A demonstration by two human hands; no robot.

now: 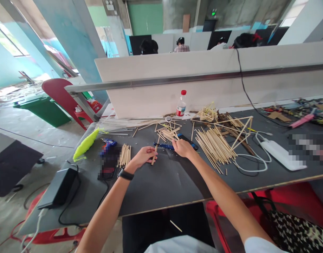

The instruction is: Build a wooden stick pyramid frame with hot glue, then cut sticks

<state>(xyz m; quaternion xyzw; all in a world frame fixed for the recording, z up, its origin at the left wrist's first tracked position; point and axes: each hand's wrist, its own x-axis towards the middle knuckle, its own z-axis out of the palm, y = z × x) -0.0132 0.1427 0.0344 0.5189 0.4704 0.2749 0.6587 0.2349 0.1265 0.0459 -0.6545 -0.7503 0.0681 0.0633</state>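
Note:
My left hand (146,157) pinches a thin wooden stick (154,156), which stands slanted over the grey table. My right hand (182,147) is closed around what look like blue-handled pliers (165,146); their dark tip points left and meets or overlaps the stick, though contact is too small to confirm. Just behind the right hand lies a pile of joined and loose sticks (168,133). To its right, many long sticks (212,149) are spread in a bundle. A small bundle of short sticks (125,155) lies left of my left hand.
A bottle with a red cap (181,105) stands by the white partition (150,100). At left are a yellow-green pouch (86,144), a blue glue gun (108,144) and a black power adapter (58,188). On the right lie a white power bank (281,154), its cable and a stick frame (243,131).

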